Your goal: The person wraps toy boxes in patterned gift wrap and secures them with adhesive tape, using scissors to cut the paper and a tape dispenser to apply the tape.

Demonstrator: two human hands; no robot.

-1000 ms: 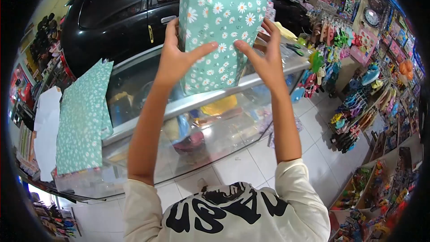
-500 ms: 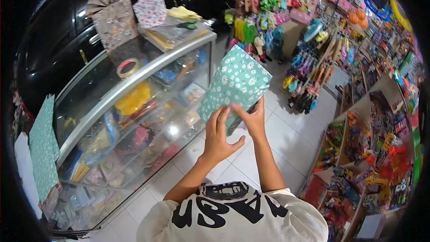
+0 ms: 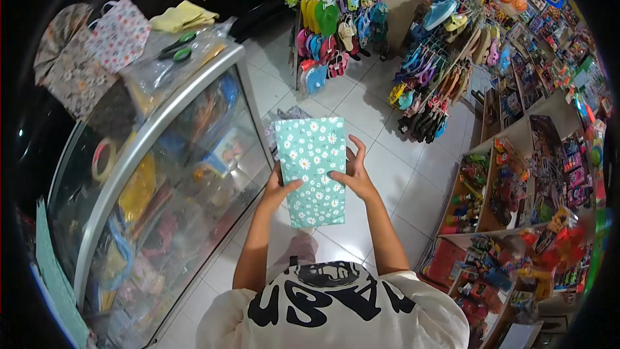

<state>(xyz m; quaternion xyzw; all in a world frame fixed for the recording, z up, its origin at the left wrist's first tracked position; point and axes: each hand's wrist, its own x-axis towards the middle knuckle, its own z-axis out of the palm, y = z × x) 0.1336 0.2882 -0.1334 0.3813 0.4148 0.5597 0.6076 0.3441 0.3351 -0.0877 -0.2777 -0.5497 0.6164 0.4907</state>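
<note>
A flat packet in mint-green daisy-print gift wrap [image 3: 313, 155] is held upright in front of my chest, over the tiled floor. My left hand [image 3: 276, 187] grips its left edge, thumb on the front face and fingers behind, out of sight. On the opposite edge, my right hand [image 3: 359, 176] presses its thumb on the front while the index finger sticks up beside the paper. A greyish patterned piece [image 3: 294, 113] shows behind the packet's top edge.
At left stands a glass display case [image 3: 158, 113] bearing a floral bag [image 3: 119, 35], a fan-topped floral package [image 3: 74, 74], green-handled scissors [image 3: 177, 48] and a tape roll [image 3: 103, 158]. Matching green paper [image 3: 57, 278] sits lower left. Sandal racks [image 3: 420, 84] and stocked shelves [image 3: 510, 200] line the right.
The packet has turned from a slant to nearly upright and come lower and left. My hands have moved from its lower end to opposite side edges. The view has shifted right.
</note>
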